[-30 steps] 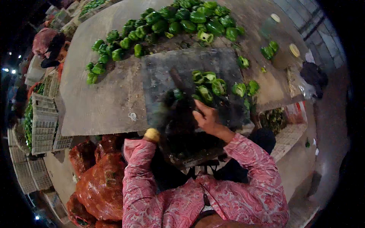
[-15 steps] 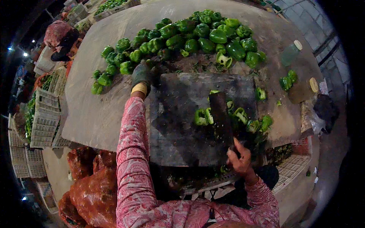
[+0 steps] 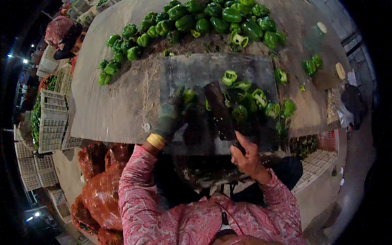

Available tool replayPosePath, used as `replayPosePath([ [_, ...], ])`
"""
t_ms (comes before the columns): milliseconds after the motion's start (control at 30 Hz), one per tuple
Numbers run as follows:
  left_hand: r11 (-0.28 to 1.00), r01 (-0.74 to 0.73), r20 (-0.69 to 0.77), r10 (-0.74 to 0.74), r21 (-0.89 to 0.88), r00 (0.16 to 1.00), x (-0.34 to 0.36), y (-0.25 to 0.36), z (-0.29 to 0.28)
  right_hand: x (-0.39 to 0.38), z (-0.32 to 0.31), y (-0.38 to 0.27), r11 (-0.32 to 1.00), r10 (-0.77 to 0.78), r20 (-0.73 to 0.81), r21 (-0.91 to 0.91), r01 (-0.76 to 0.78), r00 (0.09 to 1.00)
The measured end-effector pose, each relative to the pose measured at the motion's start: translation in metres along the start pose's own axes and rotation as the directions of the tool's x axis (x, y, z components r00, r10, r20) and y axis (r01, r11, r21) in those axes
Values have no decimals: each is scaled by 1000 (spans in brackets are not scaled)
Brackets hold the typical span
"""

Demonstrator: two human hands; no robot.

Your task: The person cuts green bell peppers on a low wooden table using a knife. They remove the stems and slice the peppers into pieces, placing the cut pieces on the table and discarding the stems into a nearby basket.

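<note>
My left hand [image 3: 170, 112], in a dark glove with a yellow cuff, is closed on a green bell pepper [image 3: 189, 96] over the left part of the dark cutting board [image 3: 179, 67]. The bare right hand [image 3: 248, 154] grips the handle of a broad dark cleaver [image 3: 219, 110]. Its blade stands over the board's middle, tilted to the upper left, with pale specks on it. Cut peppers [image 3: 249, 102] lie in a cluster right of the blade, and one piece with its pale inside showing [image 3: 229, 77] sits just beyond them.
A heap of whole green peppers [image 3: 183, 22] spreads along the table's far side. Two capped jars [image 3: 325, 77] stand at the right. Red mesh sacks [image 3: 102, 200] fill the lower left, near stacked pale crates [image 3: 53, 118]. Another person [image 3: 63, 34] bends at the far left.
My left hand has come back from the heap to the board with a pepper. The cleaver has shifted left and more cut pieces lie in view. The whole view has tilted downward.
</note>
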State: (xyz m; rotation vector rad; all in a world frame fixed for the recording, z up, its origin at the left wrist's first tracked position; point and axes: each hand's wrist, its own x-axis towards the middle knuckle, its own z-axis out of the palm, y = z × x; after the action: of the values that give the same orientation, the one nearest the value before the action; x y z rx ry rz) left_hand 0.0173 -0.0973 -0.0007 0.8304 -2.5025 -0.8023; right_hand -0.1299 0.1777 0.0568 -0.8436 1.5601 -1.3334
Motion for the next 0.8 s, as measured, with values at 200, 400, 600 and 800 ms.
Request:
replayPosePath([
  [200,975,208,196,-189,-81,962,-32,37,-3,-6,21,-1,999,12,5,-37,-12,1000],
  [400,948,168,70,-154,-271,986,-40,23,19,-16,22,-11,998,61,8,14,-61,998],
  [600,952,170,56,-161,-254,985,-32,50,-2,-21,18,-2,994,86,-16,65,-85,996],
  [800,973,83,43,-75,-215,996,-27,14,13,-14,19,-8,994,99,-6,43,-98,995],
])
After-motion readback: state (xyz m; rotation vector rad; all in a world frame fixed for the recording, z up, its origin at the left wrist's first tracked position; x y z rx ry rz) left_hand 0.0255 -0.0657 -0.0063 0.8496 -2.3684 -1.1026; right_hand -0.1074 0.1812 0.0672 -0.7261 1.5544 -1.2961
